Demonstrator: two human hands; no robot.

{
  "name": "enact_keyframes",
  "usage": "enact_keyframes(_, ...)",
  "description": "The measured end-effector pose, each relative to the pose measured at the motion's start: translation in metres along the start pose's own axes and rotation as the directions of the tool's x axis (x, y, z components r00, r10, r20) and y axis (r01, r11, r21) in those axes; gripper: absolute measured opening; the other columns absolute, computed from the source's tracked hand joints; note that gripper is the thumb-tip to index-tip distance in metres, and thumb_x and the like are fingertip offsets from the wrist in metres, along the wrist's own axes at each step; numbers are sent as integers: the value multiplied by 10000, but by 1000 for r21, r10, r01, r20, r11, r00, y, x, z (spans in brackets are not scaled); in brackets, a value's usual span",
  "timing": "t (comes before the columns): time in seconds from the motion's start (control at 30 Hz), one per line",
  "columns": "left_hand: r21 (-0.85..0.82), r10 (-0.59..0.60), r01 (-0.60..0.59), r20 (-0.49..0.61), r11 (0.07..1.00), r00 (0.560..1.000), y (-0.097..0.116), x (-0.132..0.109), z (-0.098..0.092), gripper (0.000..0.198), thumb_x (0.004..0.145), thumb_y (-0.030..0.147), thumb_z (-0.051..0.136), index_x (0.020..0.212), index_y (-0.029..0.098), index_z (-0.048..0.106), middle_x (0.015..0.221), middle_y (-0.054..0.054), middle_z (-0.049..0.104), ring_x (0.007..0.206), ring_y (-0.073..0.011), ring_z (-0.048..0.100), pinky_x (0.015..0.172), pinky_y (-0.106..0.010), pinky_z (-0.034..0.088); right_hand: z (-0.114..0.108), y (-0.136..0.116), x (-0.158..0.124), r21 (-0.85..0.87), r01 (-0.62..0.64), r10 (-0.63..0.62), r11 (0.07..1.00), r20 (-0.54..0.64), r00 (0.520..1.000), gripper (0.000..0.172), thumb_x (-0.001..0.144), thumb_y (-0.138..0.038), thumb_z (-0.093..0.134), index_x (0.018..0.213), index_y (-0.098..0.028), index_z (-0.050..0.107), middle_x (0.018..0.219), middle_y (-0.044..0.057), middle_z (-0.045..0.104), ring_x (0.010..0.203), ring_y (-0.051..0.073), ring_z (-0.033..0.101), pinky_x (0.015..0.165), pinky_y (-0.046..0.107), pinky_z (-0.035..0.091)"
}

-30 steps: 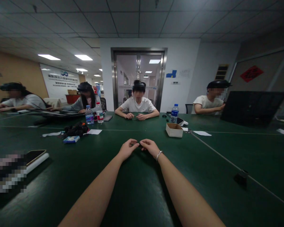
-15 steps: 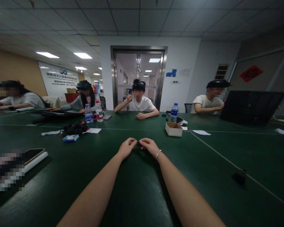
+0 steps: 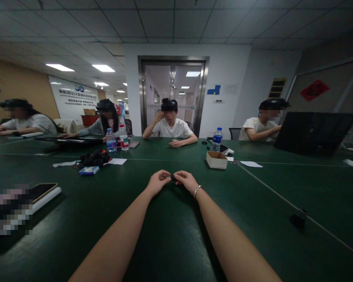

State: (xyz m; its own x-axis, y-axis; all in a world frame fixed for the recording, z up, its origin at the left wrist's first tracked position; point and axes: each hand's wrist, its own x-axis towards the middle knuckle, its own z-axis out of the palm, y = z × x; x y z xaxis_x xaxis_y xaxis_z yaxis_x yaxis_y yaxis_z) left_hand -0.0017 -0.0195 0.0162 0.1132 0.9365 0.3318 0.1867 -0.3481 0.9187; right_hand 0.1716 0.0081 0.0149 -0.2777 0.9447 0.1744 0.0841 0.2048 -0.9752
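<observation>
Small dark object [image 3: 173, 177] was what I saw in the head view, between the fingertips of both hands, just above the green table [image 3: 170, 239] or resting on it; I could not tell which. My left hand [image 3: 159, 182] pinched it from one side, thumb and fingers brought together. My right hand [image 3: 186, 181], with a silver bracelet [image 3: 197, 192] at the wrist, pinched it from the other. Fingers hid much of its outline, and it was too small for me to make out what it was.

Beyond the right hand stood an open box [image 3: 217, 161], with a blue-capped bottle [image 3: 217, 139] behind it. Farther off on the left I had two more bottles [image 3: 124, 140] side by side, a black bundle [image 3: 94, 159] and, just in front of that, a blue-and-white packet [image 3: 89, 170]. A phone [image 3: 45, 192] lay near the left edge. Across the table sat a person in a white shirt [image 3: 175, 129], one hand raised to the head, the other forearm on the tabletop.
</observation>
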Motion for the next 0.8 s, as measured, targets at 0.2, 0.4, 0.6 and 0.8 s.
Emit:
enact_keyframes(0.2,-35,-22,23,9,999,1000,-2,1,-1,331,610,253,725,894,147,591,891,-71,645,794,-154,613,774,-301,483,-1,2,1,12,9,-9,1000,9,1000,297,662,-372,665,848,-145,619,708,9,638,527,83,567,527,214,423)
enact_keyframes(0.4,-48,-128,127,-17,991,992,-5,4,-2,323,751,398,572,951,145,575,922,-79,633,735,-145,620,728,-295,481,0,2,1,1,5,-5,1000,-8,1000,239,694,-330,639,847,-148,616,704,3,631,514,79,567,519,207,420)
enact_keyframes(0.6,-40,-73,73,3,997,997,-11,5,-1,281,780,373,529,929,139,576,856,-67,625,761,-157,606,663,-273,482,0,3,2,4,9,-9,1000,-12,1000,227,682,-306,652,838,-145,615,707,8,636,516,81,570,525,212,425)
enact_keyframes(0.8,-34,-27,26,-24,999,999,-7,5,-2,277,708,280,624,944,139,590,795,-48,633,750,-143,597,756,-296,469,1,5,5,22,10,-9,1000,-33,999,223,676,-308,656,813,-139,607,652,-7,621,485,74,555,492,198,404)
